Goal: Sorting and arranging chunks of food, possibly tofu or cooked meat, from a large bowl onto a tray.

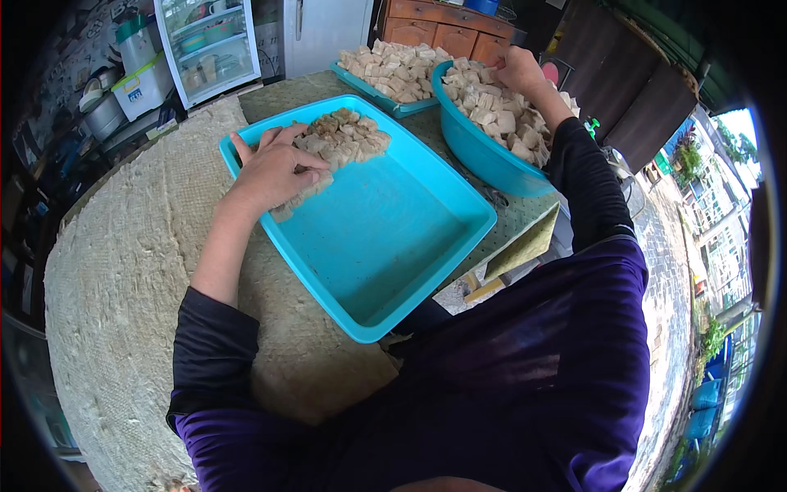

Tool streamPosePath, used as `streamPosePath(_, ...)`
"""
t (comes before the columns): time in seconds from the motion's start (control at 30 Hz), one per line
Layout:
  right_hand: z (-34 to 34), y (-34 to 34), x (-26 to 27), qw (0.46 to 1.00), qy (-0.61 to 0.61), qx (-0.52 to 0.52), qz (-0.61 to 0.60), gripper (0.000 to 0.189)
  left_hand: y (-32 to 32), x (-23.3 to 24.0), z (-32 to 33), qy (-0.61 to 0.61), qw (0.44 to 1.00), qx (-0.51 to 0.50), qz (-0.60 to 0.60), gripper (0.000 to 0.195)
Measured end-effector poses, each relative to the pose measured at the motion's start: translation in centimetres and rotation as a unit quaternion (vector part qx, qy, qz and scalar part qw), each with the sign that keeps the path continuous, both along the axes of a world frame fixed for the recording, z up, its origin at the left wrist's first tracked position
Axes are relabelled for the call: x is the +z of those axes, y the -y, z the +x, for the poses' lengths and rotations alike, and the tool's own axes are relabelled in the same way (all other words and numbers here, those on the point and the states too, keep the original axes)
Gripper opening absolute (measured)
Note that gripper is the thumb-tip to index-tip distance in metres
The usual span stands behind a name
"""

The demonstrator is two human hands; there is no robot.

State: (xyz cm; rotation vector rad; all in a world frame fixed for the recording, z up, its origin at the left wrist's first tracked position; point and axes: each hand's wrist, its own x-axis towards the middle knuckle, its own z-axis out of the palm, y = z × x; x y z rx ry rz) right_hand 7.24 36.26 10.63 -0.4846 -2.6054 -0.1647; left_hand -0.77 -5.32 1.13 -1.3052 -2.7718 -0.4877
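My left hand (270, 169) rests on pale, irregular chunks (347, 135) grouped at the far left end of a turquoise rectangular plastic tray (369, 335); its thumb and forefinger touch a chunk near the group's edge, and whether they grip it is unclear. Off to the right, my right hand (519, 71) reaches into a round teal basin (486, 169) heaped with similar off-white chunks (501, 120). Its fingertips are among the pieces, partly hidden, so a hold cannot be made out. Behind stands a second teal tray (393, 107), also piled with chunks.
A rough, fibrous cream-coloured sheet (135, 258) covers the left side. Patterned table covering (522, 215) lies under the tray and basin. Behind are a glass-door cabinet (212, 46), a wooden drawer cabinet (455, 34) and a lidded plastic box (144, 89).
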Motion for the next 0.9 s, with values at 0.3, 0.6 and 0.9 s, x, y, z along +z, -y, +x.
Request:
streamPosePath(0.3,5.0,11.1,0.5,0.771,-0.112,0.298,-0.551,0.029,0.1,0.0,-0.1,0.005,1.0,0.016,-0.013,0.021)
streamPosePath(0.6,-2.2,20.6,-9.9,0.772,0.18,0.205,-0.574,0.026,-0.1,0.1,-0.2,-0.007,1.0,0.004,-0.016,0.02)
streamPosePath(0.9,-2.8,21.8,-12.6,0.817,0.099,0.216,-0.526,0.02,0.0,0.0,-0.2,0.002,1.0,0.001,-0.019,0.018)
